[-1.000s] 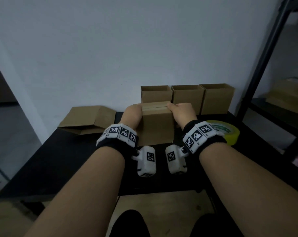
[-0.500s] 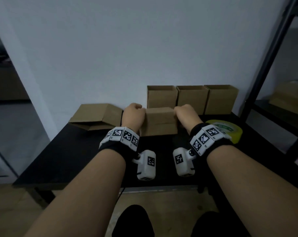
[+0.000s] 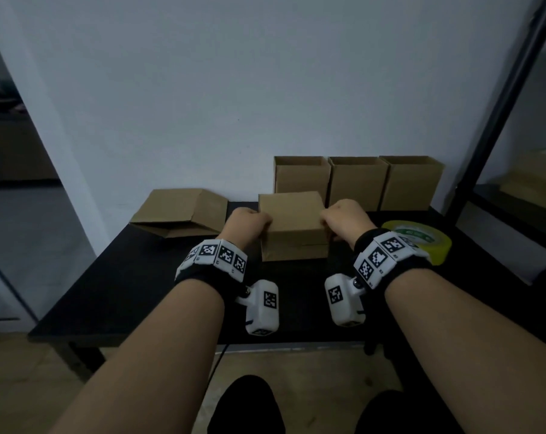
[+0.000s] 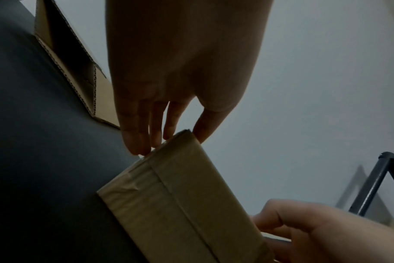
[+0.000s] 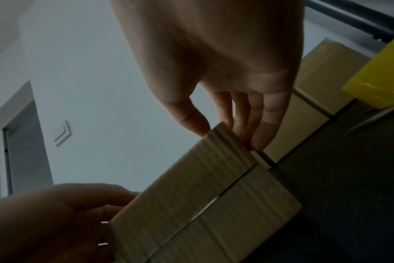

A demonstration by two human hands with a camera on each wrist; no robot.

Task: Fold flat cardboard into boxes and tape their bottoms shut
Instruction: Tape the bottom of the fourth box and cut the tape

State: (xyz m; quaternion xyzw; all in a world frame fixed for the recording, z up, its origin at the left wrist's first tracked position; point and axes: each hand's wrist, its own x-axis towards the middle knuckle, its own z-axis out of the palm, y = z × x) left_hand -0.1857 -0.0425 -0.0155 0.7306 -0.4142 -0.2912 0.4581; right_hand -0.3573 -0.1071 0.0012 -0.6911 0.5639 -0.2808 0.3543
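flat stock: a collapsed cardboard blank point(image 3: 184, 211) lies at the far left of the black table point(image 3: 109, 277), against the wall, apart from my hands.
left hand: my left hand point(image 3: 246, 223) pinches the left edge of the box point(image 3: 292, 227), thumb on the upper face and fingers point(image 4: 135, 140) down the side, as the left wrist view shows.
box in hand: it sits at the middle of the table between both hands, just in front of the finished row. from the head view the upper face is closed. the left wrist view shows a glossy strip of tape point(image 4: 133, 179) over a seam and wrapped round a corner; the right wrist view shows a flap seam with a thin gap.
right hand: my right hand point(image 3: 343, 219) pinches the right edge the same way, thumb above, fingertips point(image 5: 259, 140) on the side wall.
finished row: three open-topped boxes point(image 3: 357, 181) stand side by side against the wall, behind and to the right of the held box.
tape roll: a yellow roll point(image 3: 420, 239) lies flat at the right, near my right wrist, untouched.
step in hand: i judge the bottom is folded and taped, and i'm handling the box with both hands to turn or place it.
next move: probably set it upright, open side up, beside the row to its left. that calls for an even two-handed grip, light enough not to crush the walls, and squaring it against the neighbouring box.
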